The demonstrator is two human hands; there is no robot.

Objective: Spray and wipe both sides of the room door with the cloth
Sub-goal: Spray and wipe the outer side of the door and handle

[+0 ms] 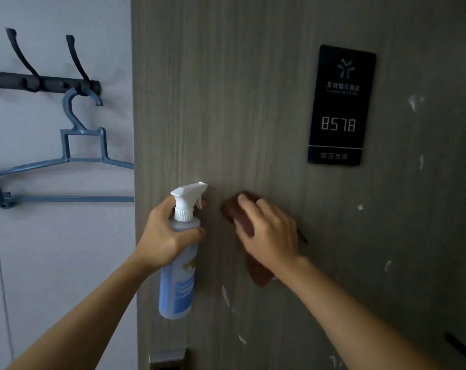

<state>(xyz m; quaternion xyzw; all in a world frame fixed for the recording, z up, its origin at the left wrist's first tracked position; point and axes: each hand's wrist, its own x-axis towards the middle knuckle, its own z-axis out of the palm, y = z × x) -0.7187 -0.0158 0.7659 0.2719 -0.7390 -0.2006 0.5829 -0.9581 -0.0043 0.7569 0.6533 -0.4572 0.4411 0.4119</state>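
The brown cloth [238,217] is pressed flat against the door [253,116] by the right hand [269,231], fingers extended. The spray bottle [179,252] is gripped upright at the neck by the left hand [163,236], just left of the cloth. White smears [225,295] lie directly below.

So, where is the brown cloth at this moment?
In the head view, the brown cloth lies against the door under the right hand, just right of the spray bottle that the left hand grips, below and left of the number plate.
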